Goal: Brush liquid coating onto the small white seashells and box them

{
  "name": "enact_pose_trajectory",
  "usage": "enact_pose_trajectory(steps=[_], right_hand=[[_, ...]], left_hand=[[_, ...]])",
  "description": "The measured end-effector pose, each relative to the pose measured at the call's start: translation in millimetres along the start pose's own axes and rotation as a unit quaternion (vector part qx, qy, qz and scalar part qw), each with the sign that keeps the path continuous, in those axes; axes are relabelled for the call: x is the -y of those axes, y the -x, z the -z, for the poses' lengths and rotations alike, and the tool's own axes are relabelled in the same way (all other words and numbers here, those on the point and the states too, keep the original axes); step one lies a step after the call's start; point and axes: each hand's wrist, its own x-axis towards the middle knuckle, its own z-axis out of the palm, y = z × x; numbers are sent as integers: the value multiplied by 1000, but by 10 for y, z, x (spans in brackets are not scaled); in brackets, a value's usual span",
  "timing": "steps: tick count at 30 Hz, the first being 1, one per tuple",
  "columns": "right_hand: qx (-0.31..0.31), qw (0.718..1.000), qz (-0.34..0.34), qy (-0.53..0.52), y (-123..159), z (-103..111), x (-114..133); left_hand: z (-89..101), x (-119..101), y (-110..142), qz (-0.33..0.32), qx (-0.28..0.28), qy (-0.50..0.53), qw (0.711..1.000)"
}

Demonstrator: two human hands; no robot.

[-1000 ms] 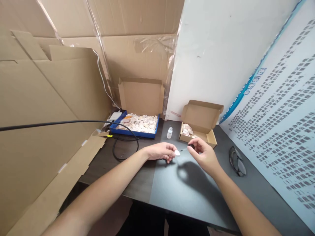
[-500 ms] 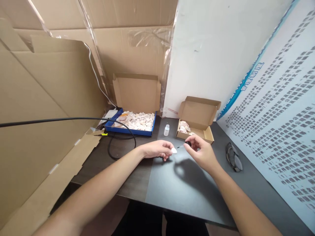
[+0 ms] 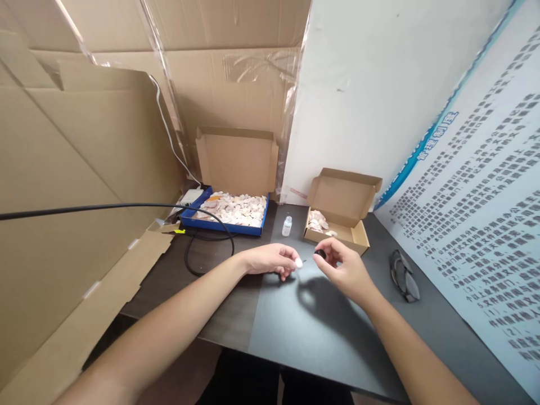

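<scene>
Between the fingertips of my left hand (image 3: 274, 261) is a small white shell (image 3: 298, 263), held just above the table. My right hand (image 3: 341, 264) pinches a black brush cap (image 3: 320, 254), whose thin dark tip points toward the shell. A small glass bottle (image 3: 287, 226) with a label stands uncapped beyond my left hand. Behind my right hand, a brown cardboard box (image 3: 358, 242) with its lid raised holds a few shells (image 3: 317, 220). A blue tray-like box (image 3: 248, 229) farther left is full of pale shells (image 3: 236, 209).
A black cable (image 3: 105, 206) crosses from the left and loops on the table by the blue box. Dark glasses (image 3: 404, 275) lie at the right. Cardboard panels (image 3: 105, 129) stand at the left and back; a printed poster (image 3: 485, 214) leans along the right.
The cap in my right hand has turned, showing more of its black round end. The shell in my left hand has tilted slightly. The whole view has shifted a little.
</scene>
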Motion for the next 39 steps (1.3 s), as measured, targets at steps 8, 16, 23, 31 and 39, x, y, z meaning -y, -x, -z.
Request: enact_pose_trajectory(steps=[8, 16, 23, 31, 39], right_hand=[[-12, 1000, -5, 8, -9, 2, -24], [4, 1000, -5, -1, -11, 2, -27], [-3, 1000, 9, -2, -9, 1, -15], [-17, 1000, 17, 4, -5, 6, 4], [-7, 1000, 12, -9, -22, 11, -84]], left_hand=[[10, 13, -13, 2, 2, 1, 1000], [13, 25, -17, 4, -4, -6, 1000], [14, 23, -19, -3, 0, -10, 1000], [25, 28, -27, -3, 4, -7, 1000], [22, 34, -24, 0, -3, 0, 1000]])
